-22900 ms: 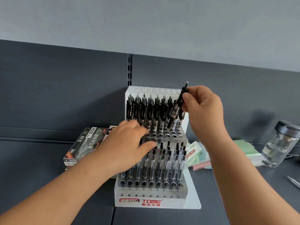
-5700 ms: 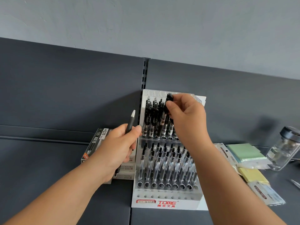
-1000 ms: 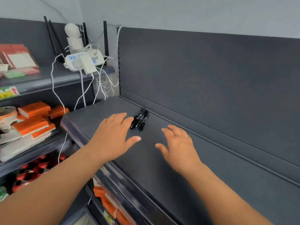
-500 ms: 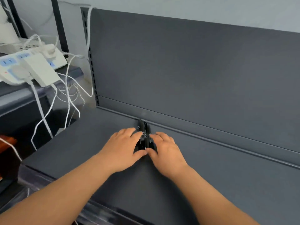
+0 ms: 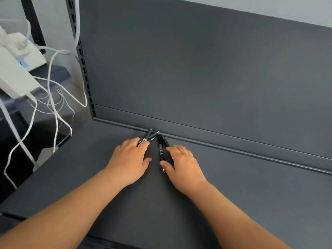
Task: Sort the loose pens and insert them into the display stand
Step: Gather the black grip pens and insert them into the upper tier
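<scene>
Several loose black pens lie on the dark grey shelf [image 5: 233,186] against its back lip. My left hand [image 5: 129,159] lies palm down, its fingertips resting on the left group of pens [image 5: 150,135], whose silver tips stick out past the fingers; the thumb stays off them. My right hand [image 5: 183,164] covers the right group of black pens [image 5: 160,146]: the thumb tip touches one pen and the fingers curl over another. The display stand is out of view.
The shelf's dark back panel [image 5: 197,69] rises right behind the pens. To the left, past a slotted upright [image 5: 84,72], white power strips [image 5: 16,76] and dangling white cables [image 5: 53,105] hang beside the shelf end.
The pens, bunched together under both hands half a second ago, are now split into a left and a right group. My hands have moved slightly apart and the view has come closer.
</scene>
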A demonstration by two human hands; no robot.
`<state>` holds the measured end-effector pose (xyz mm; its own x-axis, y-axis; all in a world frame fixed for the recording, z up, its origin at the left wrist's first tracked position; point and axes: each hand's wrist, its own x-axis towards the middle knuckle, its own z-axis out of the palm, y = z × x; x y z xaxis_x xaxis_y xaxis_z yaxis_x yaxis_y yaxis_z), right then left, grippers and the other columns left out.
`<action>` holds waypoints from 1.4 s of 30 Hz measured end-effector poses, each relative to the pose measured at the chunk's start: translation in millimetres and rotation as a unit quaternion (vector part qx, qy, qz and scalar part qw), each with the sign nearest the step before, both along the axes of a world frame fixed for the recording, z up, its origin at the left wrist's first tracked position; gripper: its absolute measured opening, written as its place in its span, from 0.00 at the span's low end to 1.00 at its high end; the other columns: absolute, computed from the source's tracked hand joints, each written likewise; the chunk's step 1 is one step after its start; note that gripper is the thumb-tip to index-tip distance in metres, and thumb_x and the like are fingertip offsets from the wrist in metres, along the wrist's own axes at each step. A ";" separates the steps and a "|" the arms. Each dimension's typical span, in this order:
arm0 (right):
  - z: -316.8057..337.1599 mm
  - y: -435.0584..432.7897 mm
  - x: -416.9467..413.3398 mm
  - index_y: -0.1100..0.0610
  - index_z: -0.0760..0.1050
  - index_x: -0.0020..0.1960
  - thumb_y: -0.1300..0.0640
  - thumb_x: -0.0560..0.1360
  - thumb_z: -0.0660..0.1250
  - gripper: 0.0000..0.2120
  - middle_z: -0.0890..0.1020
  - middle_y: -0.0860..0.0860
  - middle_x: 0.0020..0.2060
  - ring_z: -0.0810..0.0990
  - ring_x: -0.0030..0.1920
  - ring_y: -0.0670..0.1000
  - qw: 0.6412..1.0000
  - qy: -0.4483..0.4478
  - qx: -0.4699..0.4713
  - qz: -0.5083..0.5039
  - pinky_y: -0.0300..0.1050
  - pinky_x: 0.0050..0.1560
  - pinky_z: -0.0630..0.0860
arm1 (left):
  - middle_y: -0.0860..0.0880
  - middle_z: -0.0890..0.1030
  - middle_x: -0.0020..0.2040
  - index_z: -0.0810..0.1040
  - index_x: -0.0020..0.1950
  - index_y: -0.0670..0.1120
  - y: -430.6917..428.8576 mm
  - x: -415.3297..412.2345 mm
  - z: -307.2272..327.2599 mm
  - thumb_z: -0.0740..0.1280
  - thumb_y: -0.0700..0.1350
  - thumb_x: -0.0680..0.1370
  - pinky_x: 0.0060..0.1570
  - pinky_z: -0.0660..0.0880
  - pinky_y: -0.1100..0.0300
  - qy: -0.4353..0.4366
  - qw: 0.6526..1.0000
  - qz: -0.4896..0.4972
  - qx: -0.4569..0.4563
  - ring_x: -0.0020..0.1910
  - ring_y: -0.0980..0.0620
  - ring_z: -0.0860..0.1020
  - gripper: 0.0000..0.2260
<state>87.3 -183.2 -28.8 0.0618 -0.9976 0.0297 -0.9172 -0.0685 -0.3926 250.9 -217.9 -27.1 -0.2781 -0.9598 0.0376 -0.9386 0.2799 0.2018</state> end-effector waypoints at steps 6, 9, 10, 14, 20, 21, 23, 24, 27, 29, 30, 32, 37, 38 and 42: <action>1.5 -16.0 19.0 0.52 0.63 0.72 0.44 0.76 0.62 0.27 0.70 0.50 0.67 0.66 0.67 0.55 0.999 0.012 0.009 -0.043 0.48 0.67 0.64 | 0.49 0.75 0.62 0.67 0.66 0.49 -20.3 -4.9 -0.1 0.61 0.47 0.79 0.56 0.70 0.53 0.029 0.999 0.016 -0.030 0.60 0.46 0.71 0.15; 1.6 -17.0 20.7 0.52 0.64 0.72 0.53 0.77 0.62 0.24 0.73 0.51 0.64 0.67 0.65 0.53 0.998 -0.042 0.006 -0.056 0.44 0.63 0.66 | 0.49 0.75 0.62 0.61 0.72 0.49 -28.1 -4.0 -0.5 0.62 0.42 0.78 0.54 0.70 0.53 0.084 0.996 0.028 -0.020 0.59 0.45 0.70 0.23; 1.5 -17.1 20.5 0.52 0.65 0.71 0.55 0.76 0.62 0.23 0.74 0.51 0.63 0.69 0.64 0.53 0.997 -0.058 0.003 -0.059 0.43 0.62 0.67 | 0.49 0.75 0.62 0.59 0.74 0.49 -29.9 -3.8 -0.9 0.63 0.41 0.78 0.54 0.70 0.53 0.110 0.993 0.032 -0.011 0.59 0.45 0.70 0.26; 1.5 -17.1 22.4 0.53 0.66 0.70 0.56 0.75 0.64 0.24 0.75 0.51 0.60 0.70 0.64 0.53 0.993 -0.089 0.007 -0.083 0.43 0.61 0.69 | 0.46 0.75 0.59 0.65 0.70 0.45 -30.7 -6.2 -2.4 0.63 0.38 0.76 0.53 0.70 0.54 0.152 0.986 0.061 0.017 0.59 0.45 0.73 0.23; 2.6 -17.3 32.2 0.55 0.67 0.67 0.57 0.74 0.63 0.21 0.74 0.54 0.58 0.70 0.60 0.55 0.992 -0.061 0.021 -0.107 0.44 0.57 0.69 | 0.45 0.75 0.58 0.70 0.63 0.42 -24.8 -7.4 -2.3 0.62 0.40 0.76 0.52 0.70 0.54 0.131 0.989 0.063 0.015 0.58 0.44 0.74 0.15; 2.6 -17.1 32.1 0.56 0.68 0.66 0.60 0.74 0.62 0.20 0.74 0.54 0.58 0.71 0.60 0.56 0.992 -0.063 0.022 -0.111 0.45 0.57 0.70 | 0.46 0.75 0.55 0.71 0.61 0.43 -24.0 -6.7 -2.2 0.62 0.40 0.76 0.50 0.70 0.55 0.138 0.988 0.061 0.016 0.56 0.44 0.74 0.13; 2.7 -15.5 30.3 0.57 0.69 0.64 0.63 0.73 0.61 0.19 0.74 0.55 0.56 0.72 0.57 0.56 0.991 -0.064 0.019 -0.116 0.45 0.55 0.72 | 0.47 0.73 0.50 0.73 0.56 0.44 -22.0 -5.3 -1.5 0.61 0.39 0.76 0.45 0.69 0.56 0.162 0.985 0.058 0.015 0.50 0.45 0.74 0.10; 2.2 -14.2 28.8 0.57 0.69 0.63 0.64 0.72 0.61 0.19 0.75 0.55 0.56 0.73 0.56 0.56 0.990 -0.068 0.016 -0.119 0.45 0.54 0.72 | 0.48 0.72 0.49 0.73 0.55 0.45 -20.6 -4.8 -0.5 0.60 0.39 0.76 0.43 0.68 0.57 0.179 0.982 0.057 0.016 0.47 0.46 0.74 0.09; 2.5 -8.9 20.5 0.56 0.71 0.64 0.63 0.72 0.61 0.20 0.77 0.52 0.55 0.75 0.55 0.53 0.981 -0.145 0.018 -0.127 0.43 0.52 0.72 | 0.49 0.71 0.46 0.74 0.51 0.44 -14.9 -6.0 3.6 0.60 0.38 0.75 0.39 0.69 0.55 0.238 0.969 0.054 0.030 0.42 0.47 0.73 0.07; 6.0 -2.1 12.7 0.53 0.72 0.64 0.63 0.72 0.62 0.21 0.79 0.47 0.53 0.78 0.52 0.48 0.957 -0.251 0.027 -0.143 0.41 0.51 0.74 | 0.48 0.72 0.45 0.74 0.49 0.43 -10.2 -9.0 6.1 0.60 0.37 0.75 0.40 0.71 0.51 0.281 0.958 0.048 0.045 0.41 0.45 0.74 0.05; 8.1 2.1 8.6 0.53 0.72 0.64 0.63 0.72 0.62 0.21 0.80 0.45 0.51 0.78 0.52 0.46 0.942 -0.299 0.029 -0.152 0.40 0.51 0.75 | 0.47 0.72 0.45 0.74 0.48 0.42 -7.5 -11.4 7.1 0.61 0.37 0.75 0.41 0.72 0.49 0.304 0.950 0.044 0.054 0.41 0.45 0.75 0.05; 12.8 12.1 1.1 0.53 0.72 0.63 0.65 0.72 0.62 0.20 0.80 0.42 0.51 0.78 0.52 0.43 0.914 -0.369 0.025 -0.166 0.34 0.50 0.74 | 0.47 0.73 0.46 0.74 0.50 0.42 -1.8 -17.9 9.3 0.61 0.37 0.75 0.43 0.75 0.47 0.349 0.934 0.035 0.072 0.43 0.43 0.77 0.06; 26.6 38.9 -21.9 0.53 0.74 0.61 0.64 0.76 0.59 0.17 0.81 0.46 0.51 0.78 0.45 0.44 0.867 -0.455 0.010 -0.203 0.37 0.45 0.73 | 0.40 0.77 0.45 0.72 0.50 0.38 18.1 -48.7 18.0 0.59 0.37 0.75 0.35 0.70 0.53 0.420 0.901 0.019 0.108 0.42 0.39 0.77 0.06; 29.8 45.3 -28.2 0.52 0.75 0.59 0.64 0.76 0.58 0.16 0.82 0.47 0.49 0.78 0.43 0.43 0.861 -0.464 0.007 -0.207 0.37 0.43 0.73 | 0.41 0.77 0.42 0.72 0.49 0.39 23.8 -57.5 20.9 0.59 0.37 0.75 0.34 0.69 0.54 0.428 0.896 0.016 0.115 0.42 0.39 0.78 0.05; 41.9 75.6 -62.7 0.52 0.77 0.55 0.65 0.76 0.57 0.15 0.82 0.47 0.46 0.77 0.38 0.42 0.839 -0.492 -0.017 -0.232 0.39 0.40 0.74 | 0.45 0.81 0.44 0.73 0.51 0.46 51.1 -100.1 39.7 0.59 0.38 0.77 0.32 0.69 0.59 0.455 0.881 -0.017 0.126 0.38 0.47 0.77 0.06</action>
